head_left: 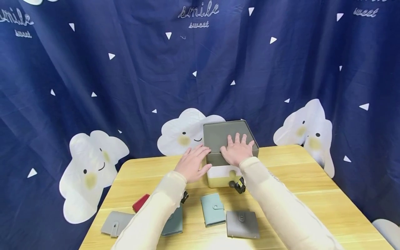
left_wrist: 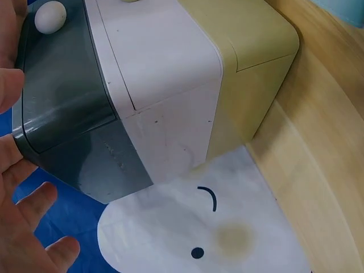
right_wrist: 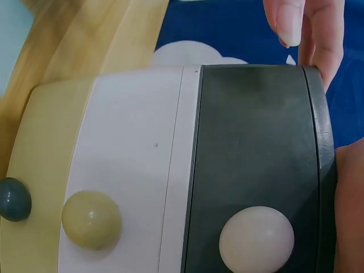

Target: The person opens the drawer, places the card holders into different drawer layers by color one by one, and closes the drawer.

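A small three-drawer organizer (head_left: 215,135) stands near the back edge of the table. Its drawers are dark grey (right_wrist: 250,142), white (right_wrist: 136,131) and yellow (right_wrist: 48,131), all pushed in. The knobs are a white one (right_wrist: 257,242), a yellow one (right_wrist: 92,220) and a dark grey-green one (right_wrist: 14,199). My right hand (head_left: 238,151) rests on the organizer's top with fingers spread. At its upper left front edge, my left hand (head_left: 191,163) lies with fingers extended; firm contact is hard to tell. Neither hand grips anything.
Nearer on the wooden table (head_left: 293,194) lie a light blue wallet (head_left: 213,210), a grey wallet (head_left: 242,224), a teal wallet (head_left: 175,224), a red wallet-like item (head_left: 141,202) and a light grey wallet (head_left: 117,222). My left sleeve partly covers some. A blue curtain (head_left: 140,86) hangs behind.
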`<control>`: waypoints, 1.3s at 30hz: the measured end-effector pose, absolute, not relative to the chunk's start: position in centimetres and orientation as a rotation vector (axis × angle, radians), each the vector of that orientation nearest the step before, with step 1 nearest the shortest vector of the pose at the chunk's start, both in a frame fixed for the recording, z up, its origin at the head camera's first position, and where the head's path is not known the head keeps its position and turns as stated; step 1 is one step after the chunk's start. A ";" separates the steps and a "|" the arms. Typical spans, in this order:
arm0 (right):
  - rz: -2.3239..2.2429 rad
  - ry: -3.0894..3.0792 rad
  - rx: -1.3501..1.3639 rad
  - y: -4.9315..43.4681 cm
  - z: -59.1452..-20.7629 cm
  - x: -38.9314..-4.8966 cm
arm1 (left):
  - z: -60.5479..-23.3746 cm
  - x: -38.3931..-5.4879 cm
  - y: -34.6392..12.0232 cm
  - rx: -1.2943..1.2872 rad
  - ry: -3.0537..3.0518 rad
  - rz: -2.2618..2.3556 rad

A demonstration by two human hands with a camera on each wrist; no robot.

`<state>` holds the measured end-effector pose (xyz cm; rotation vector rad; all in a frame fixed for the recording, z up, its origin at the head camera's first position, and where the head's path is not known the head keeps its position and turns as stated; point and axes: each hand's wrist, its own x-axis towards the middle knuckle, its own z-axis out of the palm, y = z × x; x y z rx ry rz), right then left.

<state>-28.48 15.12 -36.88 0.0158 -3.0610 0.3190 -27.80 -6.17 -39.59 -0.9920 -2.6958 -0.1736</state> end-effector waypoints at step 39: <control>0.477 -3.040 0.466 23.7 -36.5 -29.2 | -36.0 -30.5 -3.0 -0.645 -3.008 -0.228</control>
